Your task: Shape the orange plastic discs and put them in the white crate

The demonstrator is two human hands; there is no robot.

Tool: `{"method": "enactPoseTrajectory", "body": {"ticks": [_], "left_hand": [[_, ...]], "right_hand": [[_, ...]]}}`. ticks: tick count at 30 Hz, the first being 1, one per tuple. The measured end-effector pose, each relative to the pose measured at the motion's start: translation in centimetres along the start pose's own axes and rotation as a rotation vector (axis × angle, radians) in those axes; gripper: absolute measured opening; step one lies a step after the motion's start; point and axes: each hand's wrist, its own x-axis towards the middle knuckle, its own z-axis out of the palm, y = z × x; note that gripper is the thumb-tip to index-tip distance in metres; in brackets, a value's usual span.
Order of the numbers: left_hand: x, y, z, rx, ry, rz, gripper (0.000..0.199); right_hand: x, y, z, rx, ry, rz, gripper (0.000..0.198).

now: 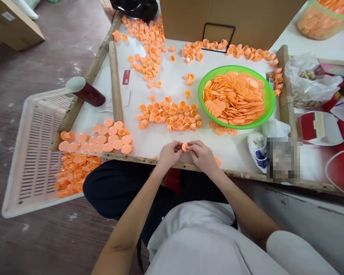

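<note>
While our two hands meet just over the front edge of the worktable (pixel 149 139), we have a small orange plastic disc (pixel 185 147) between them, its flat side partly covered by fingertips. We judge it light and stiff, rather slick on its smooth face and thin enough to crack if bent hard, so the rim looks the best place for a pinch. Our right hand (pixel 201 154) has thumb and fingers nearly together, gripping the disc from its right. Our left hand (pixel 169 154) is similarly closed up at the disc's left edge, though whether it grips or merely touches we cannot tell. Just beyond our fingers, small orange cups (pixel 174 114) stand and lie in a cluster. Farther to the right, a green bowl (pixel 200 100) holds a heap of loose discs (pixel 235 99); to the left, round-topped orange pieces (pixel 103 138) lie close together along the table's front edge, above a slatted plastic basket (pixel 17 164).
</note>
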Motion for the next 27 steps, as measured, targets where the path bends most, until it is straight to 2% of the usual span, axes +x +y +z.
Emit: {"method": "enactPoseTrajectory", "body": {"ticks": [4, 7, 11, 14, 17, 27], "left_hand": [[0.4, 0.2, -0.6, -0.344, -0.158, -0.168, 0.02], [0.6, 0.3, -0.5, -0.426, -0.151, -0.213, 0.022], [1.1, 0.0, -0.1, -0.392, -0.126, -0.234, 0.024], [1.5, -0.3, -0.1, -0.376, -0.161, -0.236, 0.024], [1.8, -0.4, -0.3, -0.364, -0.197, -0.236, 0.025], [3.1, 0.8, -1.2, -0.208, -0.286, -0.305, 0.023]], "right_hand": [[0.5, -0.1, 0.2, -0.018, 0.0, 0.018, 0.02], [0.8, -0.2, 0.2, 0.006, 0.002, 0.038, 0.018], [1.1, -0.1, 0.3, 0.087, 0.036, 0.103, 0.012], [1.3, 0.2, 0.3, 0.178, 0.058, 0.184, 0.005], [1.6, 0.5, 0.2, 0.223, 0.053, 0.198, 0.004], [2.9, -0.1, 0.3, 0.082, -0.001, 0.17, 0.017]]}}
